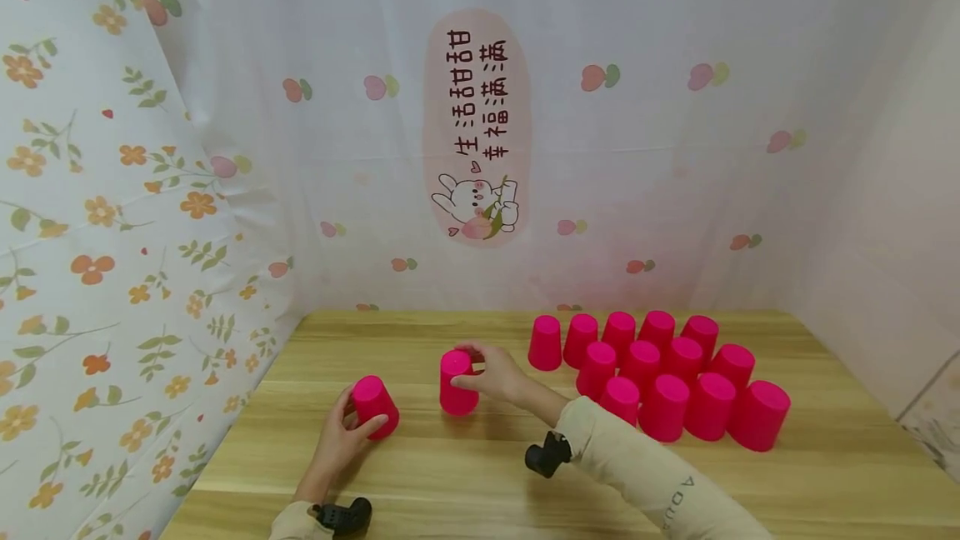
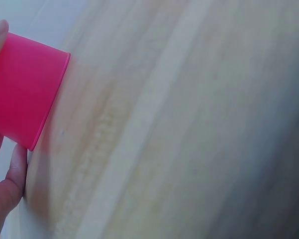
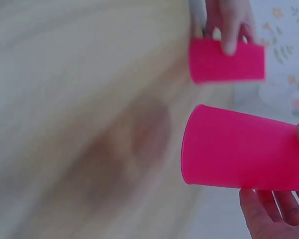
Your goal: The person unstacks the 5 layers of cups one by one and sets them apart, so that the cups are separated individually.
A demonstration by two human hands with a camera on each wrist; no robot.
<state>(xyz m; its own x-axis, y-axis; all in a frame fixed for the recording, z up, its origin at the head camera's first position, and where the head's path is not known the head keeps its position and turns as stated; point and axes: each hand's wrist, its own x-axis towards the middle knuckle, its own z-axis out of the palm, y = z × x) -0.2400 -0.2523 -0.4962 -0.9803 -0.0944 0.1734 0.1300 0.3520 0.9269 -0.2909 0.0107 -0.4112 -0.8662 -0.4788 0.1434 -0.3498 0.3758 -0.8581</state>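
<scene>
My left hand [image 1: 339, 442] grips an upside-down pink cup [image 1: 375, 408] on the left part of the table. In the left wrist view that cup shows at the left edge, its rim close to the wood; whether it touches is hard to tell. To its right, my right hand [image 1: 497, 372] holds a second upside-down pink cup [image 1: 459, 386] between thumb and fingers. In the right wrist view this cup [image 3: 244, 149] seems to be just above the table, its shadow apart from the rim. The two held cups stand a short way apart.
Several upside-down pink cups [image 1: 665, 408] stand in close rows on the right half of the wooden table [image 1: 420, 482]. A printed curtain [image 1: 637, 148] hangs behind the far edge, and a floral cloth [image 1: 112, 232] hangs at the left.
</scene>
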